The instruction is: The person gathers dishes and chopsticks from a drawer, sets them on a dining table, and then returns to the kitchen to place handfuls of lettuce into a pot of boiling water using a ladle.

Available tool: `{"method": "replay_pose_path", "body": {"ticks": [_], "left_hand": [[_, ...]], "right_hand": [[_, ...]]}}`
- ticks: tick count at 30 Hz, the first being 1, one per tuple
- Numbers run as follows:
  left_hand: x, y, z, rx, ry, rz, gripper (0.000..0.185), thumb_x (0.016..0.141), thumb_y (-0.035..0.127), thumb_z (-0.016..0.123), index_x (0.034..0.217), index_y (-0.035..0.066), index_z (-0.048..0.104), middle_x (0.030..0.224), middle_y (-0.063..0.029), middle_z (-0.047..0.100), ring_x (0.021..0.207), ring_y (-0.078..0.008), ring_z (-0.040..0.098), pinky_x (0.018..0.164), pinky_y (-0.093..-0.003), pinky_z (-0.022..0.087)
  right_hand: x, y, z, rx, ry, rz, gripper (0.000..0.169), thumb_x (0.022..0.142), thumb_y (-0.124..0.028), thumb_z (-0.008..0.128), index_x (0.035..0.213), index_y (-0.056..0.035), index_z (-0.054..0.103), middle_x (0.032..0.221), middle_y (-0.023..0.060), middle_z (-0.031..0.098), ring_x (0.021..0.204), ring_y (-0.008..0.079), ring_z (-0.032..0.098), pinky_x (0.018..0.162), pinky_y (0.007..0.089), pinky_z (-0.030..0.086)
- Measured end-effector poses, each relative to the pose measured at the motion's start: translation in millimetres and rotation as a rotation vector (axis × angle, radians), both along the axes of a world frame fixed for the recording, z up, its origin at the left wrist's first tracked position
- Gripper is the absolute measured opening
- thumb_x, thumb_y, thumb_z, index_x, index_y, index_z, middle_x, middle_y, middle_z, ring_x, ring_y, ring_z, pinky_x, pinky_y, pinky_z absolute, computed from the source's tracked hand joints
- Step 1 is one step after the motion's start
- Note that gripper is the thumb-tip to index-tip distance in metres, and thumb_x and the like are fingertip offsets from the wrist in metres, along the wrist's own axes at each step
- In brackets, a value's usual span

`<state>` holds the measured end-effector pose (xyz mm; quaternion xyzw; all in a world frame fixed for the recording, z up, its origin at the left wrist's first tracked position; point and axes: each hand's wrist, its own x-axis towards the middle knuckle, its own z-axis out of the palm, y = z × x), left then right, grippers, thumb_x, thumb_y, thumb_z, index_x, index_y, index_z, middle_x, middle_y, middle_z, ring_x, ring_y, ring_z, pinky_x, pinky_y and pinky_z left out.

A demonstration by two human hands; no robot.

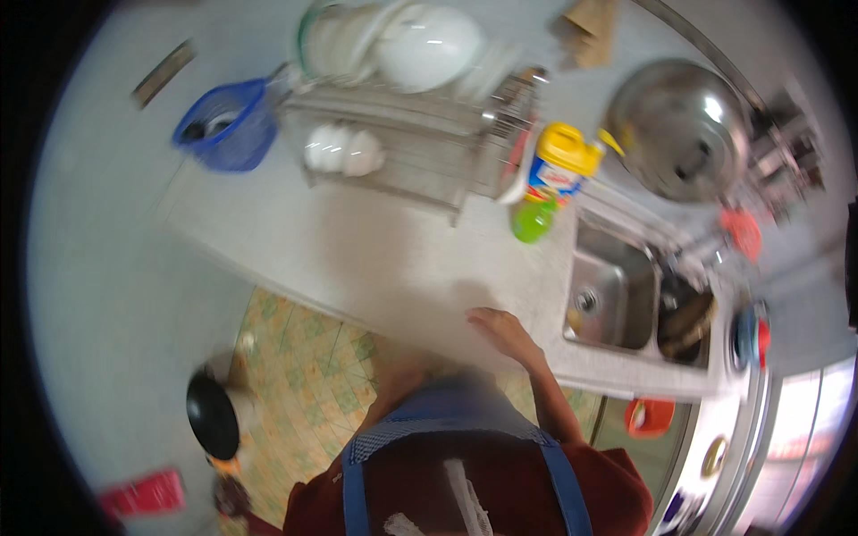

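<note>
My right hand (499, 329) is over the front part of the white countertop (268, 231), left of the double sink. Its fingers point left and no object shows in it; whether it touches the surface cannot be told. Lower and to the left, my left hand (401, 367) is by the counter's front edge, largely lost in a hazy blur in front of my blue apron (456, 402). What it holds, if anything, is hidden. Behind the hands stand a green pump bottle (533, 221) and a yellow-capped jug (560, 161) with a blue label bearing writing.
A metal dish rack (429, 157) holds plates, a large white bowl (429, 50) and small bowls (342, 149). Left of it hangs a blue basket (231, 127). Beyond the steel sink (598, 295) leans a big metal basin (677, 130). A black pan (213, 415) hangs at lower left.
</note>
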<state>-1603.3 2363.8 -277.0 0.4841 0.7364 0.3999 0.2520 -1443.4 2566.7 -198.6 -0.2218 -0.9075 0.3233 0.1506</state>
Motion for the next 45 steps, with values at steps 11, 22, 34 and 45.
{"method": "replay_pose_path", "body": {"ticks": [11, 22, 34, 45], "left_hand": [[-77, -10, -10, -0.074, -0.102, -0.479, 0.019, 0.066, 0.010, 0.061, 0.056, 0.004, 0.046, 0.050, -0.0069, 0.045, 0.047, -0.0166, 0.046, 0.046, -0.0306, 0.035], [-12, 38, 11, -0.046, -0.284, -0.952, 0.034, 0.073, 0.001, 0.057, 0.106, 0.003, 0.052, 0.092, -0.0065, 0.056, 0.073, -0.0121, 0.058, 0.067, -0.0243, 0.048], [131, 124, 19, -0.181, -0.726, -0.799, 0.025, 0.077, 0.000, 0.057, 0.102, 0.002, 0.054, 0.076, -0.0017, 0.059, 0.069, -0.0075, 0.055, 0.061, -0.0197, 0.044], [264, 168, 37, -0.082, -0.811, -0.505, 0.022, 0.078, 0.000, 0.055, 0.100, 0.002, 0.055, 0.084, -0.0041, 0.058, 0.076, -0.0103, 0.056, 0.070, -0.0222, 0.045]], "right_hand": [[-5, -102, 18, -0.144, -0.047, -0.476, 0.022, 0.082, -0.015, 0.053, 0.100, -0.0040, 0.056, 0.085, 0.0153, 0.062, 0.078, 0.0329, 0.059, 0.068, 0.0386, 0.047], [82, -121, 30, -0.139, -0.016, -0.770, 0.024, 0.082, -0.013, 0.052, 0.103, -0.0006, 0.056, 0.090, 0.0155, 0.063, 0.084, 0.0289, 0.060, 0.073, 0.0340, 0.047], [248, -21, 64, -0.247, 0.115, -0.698, 0.025, 0.081, -0.014, 0.053, 0.103, -0.0029, 0.058, 0.096, 0.0114, 0.062, 0.089, 0.0231, 0.060, 0.079, 0.0313, 0.045], [404, 107, 100, -0.302, 0.384, -0.556, 0.023, 0.086, -0.009, 0.051, 0.105, 0.0013, 0.056, 0.087, 0.0062, 0.063, 0.078, 0.0115, 0.059, 0.070, 0.0239, 0.046]]}}
